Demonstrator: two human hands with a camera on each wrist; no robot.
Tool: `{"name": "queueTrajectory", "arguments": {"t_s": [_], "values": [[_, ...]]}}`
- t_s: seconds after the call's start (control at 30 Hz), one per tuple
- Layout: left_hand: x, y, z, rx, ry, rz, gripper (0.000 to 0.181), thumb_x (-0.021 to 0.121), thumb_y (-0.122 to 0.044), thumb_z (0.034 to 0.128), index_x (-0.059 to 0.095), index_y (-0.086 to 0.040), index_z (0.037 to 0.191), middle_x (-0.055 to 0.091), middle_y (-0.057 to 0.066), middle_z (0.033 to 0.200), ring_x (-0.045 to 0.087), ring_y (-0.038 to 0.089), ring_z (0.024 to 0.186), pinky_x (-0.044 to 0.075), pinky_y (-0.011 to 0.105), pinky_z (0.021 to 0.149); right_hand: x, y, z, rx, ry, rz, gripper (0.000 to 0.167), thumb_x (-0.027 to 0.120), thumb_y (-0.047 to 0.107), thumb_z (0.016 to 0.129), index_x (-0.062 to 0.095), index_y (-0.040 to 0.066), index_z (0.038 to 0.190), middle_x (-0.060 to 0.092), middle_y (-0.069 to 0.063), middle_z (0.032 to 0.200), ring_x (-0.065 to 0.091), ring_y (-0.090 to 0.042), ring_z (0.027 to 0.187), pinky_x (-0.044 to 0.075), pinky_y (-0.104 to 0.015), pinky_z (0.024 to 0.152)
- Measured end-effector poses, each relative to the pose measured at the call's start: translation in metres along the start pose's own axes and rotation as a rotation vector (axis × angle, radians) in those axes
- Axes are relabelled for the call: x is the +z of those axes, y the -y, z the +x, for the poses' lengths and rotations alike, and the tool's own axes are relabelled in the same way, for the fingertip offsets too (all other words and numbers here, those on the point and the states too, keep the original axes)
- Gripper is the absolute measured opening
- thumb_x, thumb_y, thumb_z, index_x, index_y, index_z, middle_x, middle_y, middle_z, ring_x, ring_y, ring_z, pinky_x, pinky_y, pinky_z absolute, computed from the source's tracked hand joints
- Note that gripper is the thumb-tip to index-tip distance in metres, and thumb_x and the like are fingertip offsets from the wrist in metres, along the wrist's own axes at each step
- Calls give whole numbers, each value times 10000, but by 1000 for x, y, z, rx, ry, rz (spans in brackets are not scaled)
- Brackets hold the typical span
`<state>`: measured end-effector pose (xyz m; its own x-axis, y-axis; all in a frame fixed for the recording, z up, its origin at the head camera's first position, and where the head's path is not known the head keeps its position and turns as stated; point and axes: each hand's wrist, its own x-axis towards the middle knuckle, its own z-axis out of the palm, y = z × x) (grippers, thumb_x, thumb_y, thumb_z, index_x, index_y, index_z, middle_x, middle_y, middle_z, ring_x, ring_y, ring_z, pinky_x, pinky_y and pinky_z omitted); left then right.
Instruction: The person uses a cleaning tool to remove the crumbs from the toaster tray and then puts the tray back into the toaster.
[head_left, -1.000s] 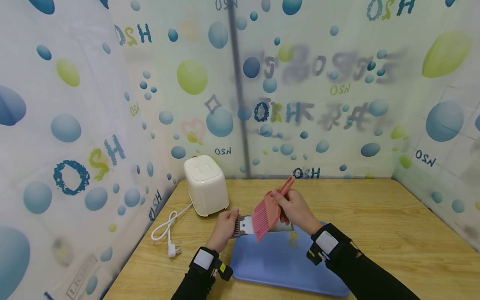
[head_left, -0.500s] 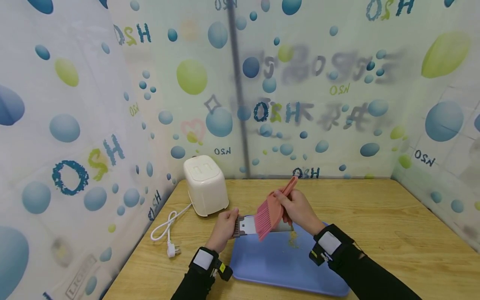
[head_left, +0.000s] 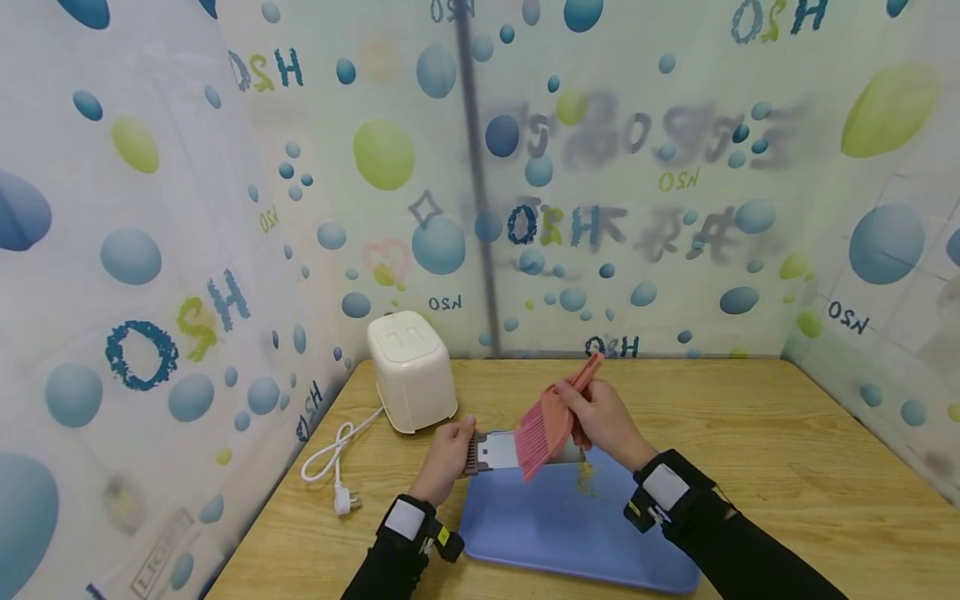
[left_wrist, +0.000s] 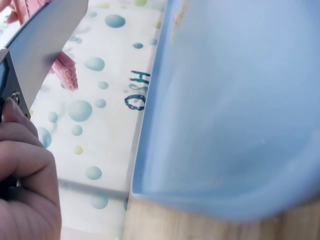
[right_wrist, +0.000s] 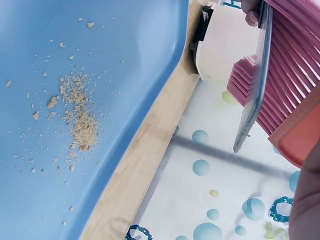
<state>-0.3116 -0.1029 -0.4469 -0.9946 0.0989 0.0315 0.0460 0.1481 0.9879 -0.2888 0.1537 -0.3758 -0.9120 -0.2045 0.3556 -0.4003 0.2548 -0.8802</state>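
In the head view my left hand [head_left: 446, 458] grips the dark ribbed end of a flat metal crumb tray [head_left: 496, 451], held out level above the blue tray [head_left: 540, 533]. My right hand [head_left: 606, 421] holds a coral-pink brush [head_left: 557, 417] by its handle, which points up and away. Pink bristles [right_wrist: 300, 45] lie across the metal plate, showing on both sides of its edge in the right wrist view. Below, a small heap of tan crumbs [right_wrist: 81, 117] with scattered bits lies on the blue tray. The left wrist view shows curled fingers [left_wrist: 27, 165] at the plate's dark end.
A cream toaster [head_left: 412, 371] stands at the back left of the wooden table [head_left: 780, 450]. Its white cord [head_left: 335, 450] and plug [head_left: 346, 501] lie to the left of the blue tray. Patterned curtains [head_left: 645, 275] close off the back and sides.
My right hand and the brush have shifted slightly to the right along the metal crumb tray, baring more of it near my left hand. The left hand has stayed nearly still.
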Motion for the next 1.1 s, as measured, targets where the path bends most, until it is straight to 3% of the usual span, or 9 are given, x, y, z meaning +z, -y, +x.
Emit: {"name": "queueTrajectory", "arguments": {"t_s": [0.37,0.57,1.1], "values": [[0,-1,-2,29,1,-19,467,427,-327,1112,647,72,1013,588,-11,679,592,78,548,434,205,468,-5,-2,0,-5,0,-15,404,470,277,1102,647,-86,1113,524,-86,529,456,-168,360,429,-317,361],[-2,1,0,28,-4,-3,475,426,-332,1112,674,69,1060,585,-11,671,573,76,532,416,210,458,-7,-2,-2,-11,-13,-31,396,487,276,1097,649,-85,1110,528,-75,533,465,-179,365,429,-310,363],[-2,1,1,0,21,-13,490,419,-370,1110,670,47,1054,632,14,729,639,96,580,482,222,492,-14,-9,-5,-6,-30,-48,374,496,268,1094,639,-76,1122,529,-106,558,479,-210,389,440,-300,381]]}}
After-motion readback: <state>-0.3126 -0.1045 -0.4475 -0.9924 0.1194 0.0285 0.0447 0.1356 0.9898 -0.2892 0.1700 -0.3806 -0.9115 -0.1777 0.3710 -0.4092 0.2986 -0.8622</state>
